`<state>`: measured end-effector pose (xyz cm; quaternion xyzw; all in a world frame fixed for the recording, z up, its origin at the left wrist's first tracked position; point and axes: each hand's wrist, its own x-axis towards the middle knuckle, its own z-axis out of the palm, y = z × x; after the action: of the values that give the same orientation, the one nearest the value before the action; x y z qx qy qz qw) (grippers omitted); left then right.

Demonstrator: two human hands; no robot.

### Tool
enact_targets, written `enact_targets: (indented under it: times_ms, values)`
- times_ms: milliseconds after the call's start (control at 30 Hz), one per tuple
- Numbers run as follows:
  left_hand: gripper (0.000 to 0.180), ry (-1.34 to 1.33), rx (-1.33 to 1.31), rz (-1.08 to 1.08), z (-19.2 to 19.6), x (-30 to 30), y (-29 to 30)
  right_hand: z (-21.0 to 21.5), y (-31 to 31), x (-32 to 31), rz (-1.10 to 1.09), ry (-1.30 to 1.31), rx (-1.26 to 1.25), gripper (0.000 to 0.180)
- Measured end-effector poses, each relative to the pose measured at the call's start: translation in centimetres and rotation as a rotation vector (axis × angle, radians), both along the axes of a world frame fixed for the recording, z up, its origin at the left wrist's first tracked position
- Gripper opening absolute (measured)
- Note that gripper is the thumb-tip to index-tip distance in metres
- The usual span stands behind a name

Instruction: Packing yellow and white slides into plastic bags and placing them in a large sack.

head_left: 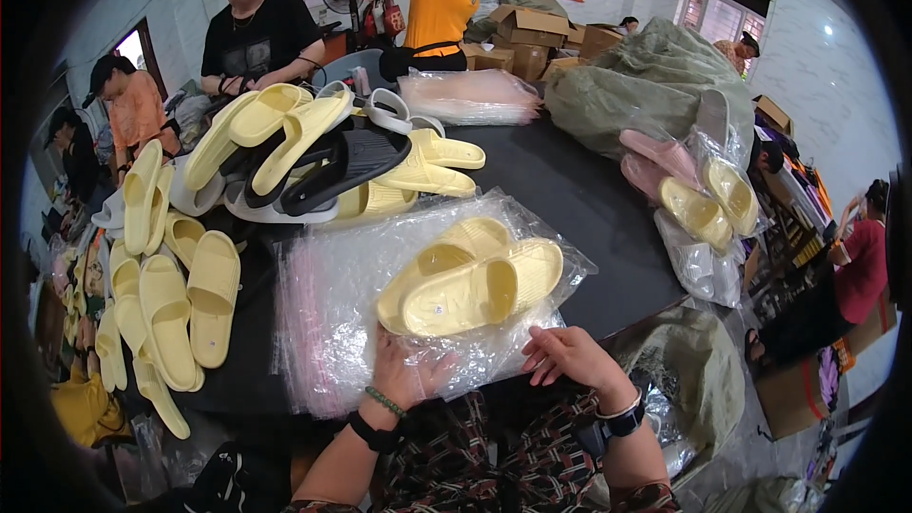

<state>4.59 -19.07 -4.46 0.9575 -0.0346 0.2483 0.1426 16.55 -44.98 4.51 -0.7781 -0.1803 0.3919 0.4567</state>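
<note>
A pair of pale yellow slippers [470, 275] lies side by side on a stack of clear plastic bags [323, 313] on the black table [570, 199]. My left hand [407, 372] rests flat on the near edge of the bag stack, just below the slippers. My right hand [570, 356] lies at the stack's near right corner, fingers spread and touching the plastic. Neither hand holds a slipper. A green bead bracelet and a black band sit on my left wrist, a watch on my right.
A heap of yellow, white and black slippers [304, 147] covers the table's left and far side. Bagged yellow and pink slippers [698, 195] lie right, beside grey sacks [646, 85]. Another bag stack [465, 95] sits far. Several people work around; cardboard boxes [527, 33] stand behind.
</note>
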Motion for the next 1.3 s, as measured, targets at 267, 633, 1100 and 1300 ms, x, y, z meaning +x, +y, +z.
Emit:
enact_targets:
  times_ms: [267,633,1100,1300]
  values:
    - [0.051,0.069,-0.05,0.063,1.1,0.4,-0.9,-2.5,1.2,-0.2,-0.166,0.366,0.33,0.043]
    - [0.054,0.127,-0.13,0.046,1.0,0.3,-0.8,-2.3,8.4,1.2,-0.244,0.613,0.972,0.023]
    - [0.037,0.796,-0.042,-0.116,3.3,0.6,-0.8,-5.0,10.5,-3.1,-0.078,0.669,0.642,0.026]
    - [0.055,0.293,-0.166,0.015,-2.3,-0.3,0.7,-1.0,7.4,-3.1,0.092,0.246,0.358,0.02]
